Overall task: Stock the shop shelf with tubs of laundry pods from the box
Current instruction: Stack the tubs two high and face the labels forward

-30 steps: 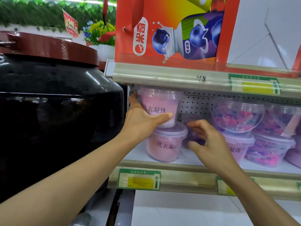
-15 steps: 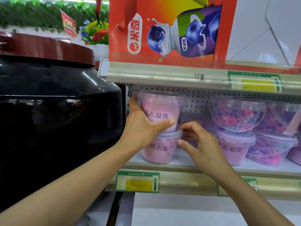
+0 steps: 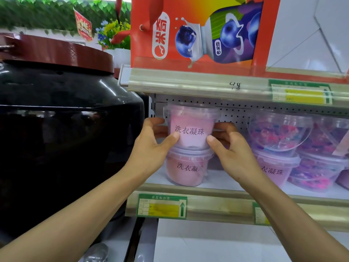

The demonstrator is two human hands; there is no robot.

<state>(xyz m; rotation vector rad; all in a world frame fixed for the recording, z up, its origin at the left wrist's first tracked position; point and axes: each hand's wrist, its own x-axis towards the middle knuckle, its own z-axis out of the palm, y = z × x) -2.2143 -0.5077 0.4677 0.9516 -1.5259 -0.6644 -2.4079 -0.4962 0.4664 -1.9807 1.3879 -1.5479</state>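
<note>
1. Hands on both sides of the top tub (image 3: 190, 127): left hand (image 3: 151, 150) wraps its left side, thumb across the front under the label, fingers curled round the back.
2. Right hand (image 3: 231, 150) grips the right side, thumb tip on the front wall, fingers bent behind the tub.
3. Top tub is pink, clear-lidded, upright, sitting on the lid of a bottom tub (image 3: 186, 170) of the same kind; top rim just under the upper shelf edge.
4. Bottom tub stands on the shelf (image 3: 217, 183), at its left end, near the front lip.
5. Right of the stack: more tubs (image 3: 319, 167) with mixed-colour pods, stacked two high, one upper tub tilted toward the camera.
6. Pegboard back panel (image 3: 236, 110) behind the tubs.
7. Price tag (image 3: 162, 206), green and yellow, on the shelf's front rail below the stack.
8. Upper shelf holds an orange carton (image 3: 198, 31) with blueberry print.
9. Left: big black jar (image 3: 62, 129) with a dark red lid, close beside the shelf end.
10. Far left: green foliage and flowers (image 3: 113, 33).
</note>
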